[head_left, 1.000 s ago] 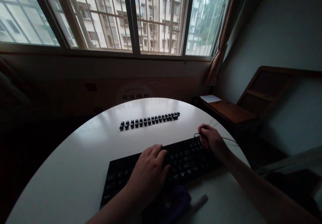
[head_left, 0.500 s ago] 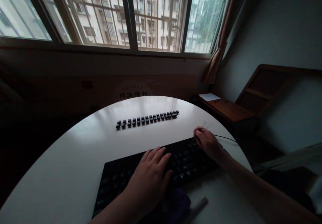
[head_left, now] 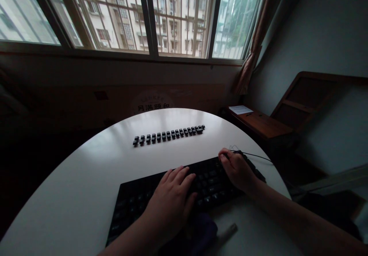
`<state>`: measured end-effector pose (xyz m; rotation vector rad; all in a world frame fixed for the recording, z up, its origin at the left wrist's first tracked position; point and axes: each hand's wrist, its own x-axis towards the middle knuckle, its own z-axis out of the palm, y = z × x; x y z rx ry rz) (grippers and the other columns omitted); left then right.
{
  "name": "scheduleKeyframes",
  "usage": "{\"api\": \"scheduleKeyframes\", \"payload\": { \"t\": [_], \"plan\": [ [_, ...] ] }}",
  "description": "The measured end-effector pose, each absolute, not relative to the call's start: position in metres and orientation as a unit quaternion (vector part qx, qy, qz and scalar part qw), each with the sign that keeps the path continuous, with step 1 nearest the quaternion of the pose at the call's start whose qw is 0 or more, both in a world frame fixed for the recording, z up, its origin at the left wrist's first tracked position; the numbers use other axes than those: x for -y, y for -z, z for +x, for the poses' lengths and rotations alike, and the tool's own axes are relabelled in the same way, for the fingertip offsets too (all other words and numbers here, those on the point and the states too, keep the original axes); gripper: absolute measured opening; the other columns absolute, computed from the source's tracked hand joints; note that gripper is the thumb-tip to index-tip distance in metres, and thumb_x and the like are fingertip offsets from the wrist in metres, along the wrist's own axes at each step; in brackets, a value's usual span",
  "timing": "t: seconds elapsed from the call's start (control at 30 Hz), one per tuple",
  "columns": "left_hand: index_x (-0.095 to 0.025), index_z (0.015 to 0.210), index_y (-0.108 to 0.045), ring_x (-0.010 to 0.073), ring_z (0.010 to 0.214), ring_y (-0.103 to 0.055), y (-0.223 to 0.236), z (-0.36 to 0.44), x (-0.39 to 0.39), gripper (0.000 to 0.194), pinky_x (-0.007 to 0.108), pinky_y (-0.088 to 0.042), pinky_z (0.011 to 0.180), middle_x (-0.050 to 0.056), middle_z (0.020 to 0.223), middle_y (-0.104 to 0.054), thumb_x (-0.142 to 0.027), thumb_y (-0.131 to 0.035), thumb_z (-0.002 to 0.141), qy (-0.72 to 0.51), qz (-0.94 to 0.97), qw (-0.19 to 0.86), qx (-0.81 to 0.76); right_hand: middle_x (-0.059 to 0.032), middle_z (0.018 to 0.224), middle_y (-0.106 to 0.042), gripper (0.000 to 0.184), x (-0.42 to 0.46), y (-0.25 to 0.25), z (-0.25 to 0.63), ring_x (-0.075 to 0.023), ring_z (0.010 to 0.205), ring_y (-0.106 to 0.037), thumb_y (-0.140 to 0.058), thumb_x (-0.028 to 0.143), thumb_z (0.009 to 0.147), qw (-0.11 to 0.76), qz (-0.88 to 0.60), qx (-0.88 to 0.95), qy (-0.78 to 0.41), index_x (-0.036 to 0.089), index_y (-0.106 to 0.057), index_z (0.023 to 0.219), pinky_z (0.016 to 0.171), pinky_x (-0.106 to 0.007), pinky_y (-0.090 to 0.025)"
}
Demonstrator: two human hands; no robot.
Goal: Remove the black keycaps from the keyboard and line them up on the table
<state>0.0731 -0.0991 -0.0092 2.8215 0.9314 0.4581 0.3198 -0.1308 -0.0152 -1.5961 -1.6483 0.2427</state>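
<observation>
A black keyboard lies at a slant across the white round table. My left hand rests palm down on its middle, fingers stretched out over the keys. At the keyboard's far right part, my right hand is closed around a wire keycap puller. Only its thin wire loops show above the fist; its lower end is hidden by the fingers. Beyond the keyboard, black keycaps stand in two neat rows.
A dark purple cloth and a stick-like object with a grey end lie near the table's front. A black cable runs off the right edge of the table. Paper lies on a wooden chair behind.
My right hand has tilted and sunk slightly toward the keys, so the puller's wire loops sit lower. My left hand stays in place on the keyboard.
</observation>
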Motion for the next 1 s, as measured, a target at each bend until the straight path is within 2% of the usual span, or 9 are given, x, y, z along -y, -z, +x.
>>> {"api": "scheduleKeyframes", "payload": {
  "t": [0.1,0.2,0.27,0.4,0.5,0.63,0.7,0.83,1.0],
  "plan": [
    [-0.023,0.127,-0.058,0.0301,0.127,-0.048,0.010,0.073,0.099,0.041,0.054,-0.036,0.109,0.009,0.137,-0.055,-0.030,-0.056,0.087,-0.155,0.936,0.066,-0.309,0.0012,0.060,-0.052,0.024,0.133,0.018,0.319,-0.0130,0.054,-0.052,-0.036,0.028,0.094,0.394,-0.630,0.665,-0.081,0.018,-0.053,0.082,0.057,-0.025,-0.036],
    [-0.023,0.127,-0.058,0.0300,0.126,-0.049,0.010,0.074,0.098,0.041,0.054,-0.037,0.108,0.009,0.138,-0.054,-0.031,-0.056,0.087,-0.151,0.937,0.058,-0.308,0.0029,0.056,-0.047,0.024,0.132,0.022,0.323,-0.0119,0.051,-0.048,-0.037,0.031,0.094,0.422,-0.633,0.640,-0.111,0.018,-0.053,0.082,0.054,-0.024,-0.035],
    [-0.023,0.128,-0.057,0.0293,0.127,-0.049,0.010,0.074,0.098,0.042,0.053,-0.038,0.108,0.009,0.138,-0.054,-0.031,-0.057,0.087,-0.152,0.938,0.054,-0.306,0.0044,0.053,-0.042,0.025,0.130,0.025,0.326,-0.0104,0.047,-0.043,-0.039,0.035,0.094,0.467,-0.634,0.595,-0.162,0.018,-0.053,0.080,0.048,-0.022,-0.033],
    [-0.023,0.128,-0.057,0.0292,0.128,-0.048,0.008,0.073,0.098,0.042,0.053,-0.038,0.108,0.009,0.138,-0.054,-0.030,-0.057,0.087,-0.139,0.939,0.056,-0.310,0.0068,0.055,-0.040,0.022,0.123,0.024,0.330,-0.0078,0.043,-0.039,-0.047,0.041,0.088,0.618,-0.605,0.415,-0.281,0.020,-0.048,0.082,0.040,-0.017,-0.030],
    [-0.022,0.129,-0.057,0.0294,0.128,-0.048,0.007,0.073,0.099,0.042,0.053,-0.038,0.108,0.009,0.139,-0.054,-0.030,-0.056,0.088,-0.131,0.939,0.055,-0.312,0.0077,0.056,-0.039,0.021,0.123,0.021,0.329,-0.0067,0.042,-0.038,-0.049,0.040,0.086,0.657,-0.574,0.373,-0.315,0.020,-0.046,0.081,0.038,-0.015,-0.028],
    [-0.022,0.130,-0.057,0.0306,0.127,-0.049,0.008,0.074,0.100,0.042,0.055,-0.039,0.106,0.010,0.137,-0.055,-0.030,-0.056,0.088,-0.145,0.941,0.030,-0.305,0.0058,0.055,-0.043,0.019,0.139,0.016,0.325,-0.0075,0.044,-0.040,-0.046,0.033,0.090,0.608,-0.524,0.539,-0.254,0.019,-0.049,0.078,0.041,-0.017,-0.031],
    [-0.021,0.130,-0.055,0.0316,0.126,-0.049,0.005,0.075,0.102,0.042,0.057,-0.038,0.105,0.011,0.136,-0.056,-0.030,-0.055,0.089,-0.160,0.938,0.016,-0.307,0.0040,0.057,-0.049,0.017,0.151,0.010,0.320,-0.0085,0.047,-0.043,-0.046,0.030,0.090,0.555,-0.479,0.650,-0.200,0.019,-0.051,0.078,0.045,-0.019,-0.034],
    [-0.018,0.127,-0.054,0.0291,0.116,-0.056,-0.009,0.075,0.108,0.040,0.051,-0.046,0.098,0.011,0.129,-0.060,-0.031,-0.055,0.090,-0.222,0.924,0.035,-0.308,0.0010,0.063,-0.054,0.017,0.168,-0.001,0.303,-0.0100,0.052,-0.048,-0.046,0.028,0.089,0.460,-0.349,0.811,-0.092,0.019,-0.055,0.079,0.053,-0.023,-0.038],
    [-0.020,0.104,-0.058,0.0241,0.095,-0.062,-0.022,0.075,0.116,0.017,0.043,-0.052,0.082,0.008,0.108,-0.066,-0.028,-0.051,0.090,-0.248,0.921,0.108,-0.279,0.0015,0.064,-0.055,0.023,0.170,-0.005,0.287,-0.0089,0.053,-0.050,-0.040,0.026,0.097,0.418,-0.268,0.866,-0.052,0.020,-0.053,0.079,0.052,-0.021,-0.038]
  ]
}}
